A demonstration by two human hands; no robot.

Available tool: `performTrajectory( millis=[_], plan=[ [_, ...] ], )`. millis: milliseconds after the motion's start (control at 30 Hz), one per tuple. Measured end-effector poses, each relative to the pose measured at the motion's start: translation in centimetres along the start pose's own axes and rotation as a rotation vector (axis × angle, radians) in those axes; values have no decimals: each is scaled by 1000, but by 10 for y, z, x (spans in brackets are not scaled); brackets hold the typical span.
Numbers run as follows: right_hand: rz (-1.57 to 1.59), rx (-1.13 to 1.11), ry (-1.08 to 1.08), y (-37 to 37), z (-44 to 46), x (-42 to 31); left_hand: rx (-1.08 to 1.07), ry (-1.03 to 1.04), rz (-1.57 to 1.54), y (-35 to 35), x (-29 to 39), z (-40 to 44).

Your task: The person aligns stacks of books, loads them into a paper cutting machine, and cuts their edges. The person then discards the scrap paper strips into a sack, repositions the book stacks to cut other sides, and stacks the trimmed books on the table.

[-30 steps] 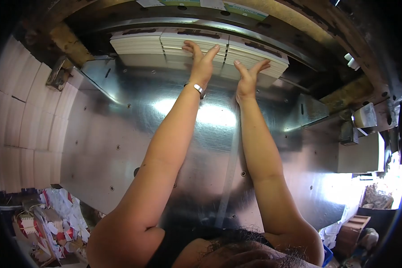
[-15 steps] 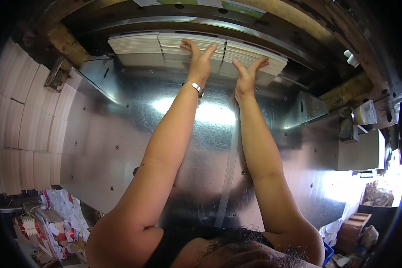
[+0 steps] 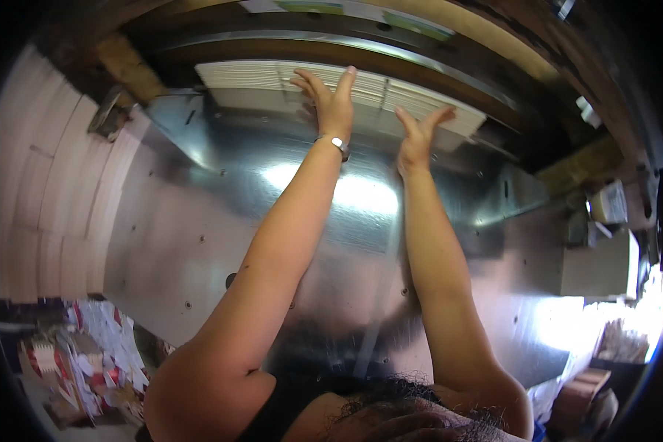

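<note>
Three stacks of cream-coloured paper sheets or booklets stand side by side at the back of the metal table, under a machine beam. My left hand [image 3: 331,99] reaches to the middle stack [image 3: 368,88], fingers spread, palm side against or just before its front. My right hand [image 3: 420,136] is at the right stack [image 3: 442,110], thumb and fingers apart. Whether either hand touches the paper is hard to tell through the blur. The left stack [image 3: 236,76] lies free of both hands. A watch or bracelet [image 3: 338,144] sits on my left wrist.
Tall stacks of cut paper [image 3: 48,177] line the left side. A white paper block [image 3: 600,265] stands at the right beside a small container [image 3: 610,202]. Paper scraps [image 3: 96,361] fill the lower left. Metal guides [image 3: 188,125] flank the shiny metal table [image 3: 177,243].
The whole view has shifted a little and blurred, with the stacks lower and further right. Both hands keep nearly the same spread pose near the stacks.
</note>
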State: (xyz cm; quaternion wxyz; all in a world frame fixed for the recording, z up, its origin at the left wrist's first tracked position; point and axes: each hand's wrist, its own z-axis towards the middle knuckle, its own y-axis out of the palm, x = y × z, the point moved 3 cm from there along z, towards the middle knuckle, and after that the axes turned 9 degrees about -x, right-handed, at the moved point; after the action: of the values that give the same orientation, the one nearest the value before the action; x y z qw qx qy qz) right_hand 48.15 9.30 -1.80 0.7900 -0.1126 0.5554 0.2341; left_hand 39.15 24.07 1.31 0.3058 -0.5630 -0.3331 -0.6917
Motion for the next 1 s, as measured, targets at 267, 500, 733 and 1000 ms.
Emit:
performTrajectory(
  millis=[267,500,733,1000],
  plan=[
    [10,72,6,1,7,14,320,101,24,-115,-12,85],
    [92,5,43,-4,8,12,214,80,68,-116,-5,74],
    [96,-1,7,-4,10,19,147,51,120,-120,2,71],
    [-20,21,34,-3,9,17,103,-36,-146,-18,-20,29]
  ],
)
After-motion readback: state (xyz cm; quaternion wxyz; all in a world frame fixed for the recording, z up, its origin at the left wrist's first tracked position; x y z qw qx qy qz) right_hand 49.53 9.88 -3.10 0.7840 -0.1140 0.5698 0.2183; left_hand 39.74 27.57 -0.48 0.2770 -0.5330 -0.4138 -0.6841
